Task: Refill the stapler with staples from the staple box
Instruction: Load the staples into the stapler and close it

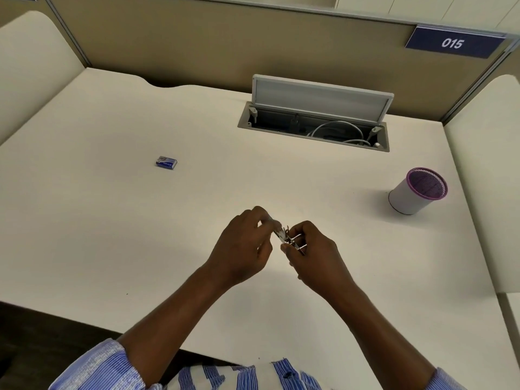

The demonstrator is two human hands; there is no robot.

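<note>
Stapler [289, 239], one, in the grip of left hand [242, 246] and right hand [313, 254]; one staple box [167, 162], one cup [413, 194].

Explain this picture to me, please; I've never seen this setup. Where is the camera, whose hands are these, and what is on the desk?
There is no robot here: a person works with bare hands. The single picture comes from a camera worn on the head, looking down at the desk. The left hand and right hand both grip a small metal stapler, which looks opened up. Farther off to the left lies the small blue staple box. At the right stands a white pen cup with a purple mesh lining, and behind is an open cable hatch.
</note>
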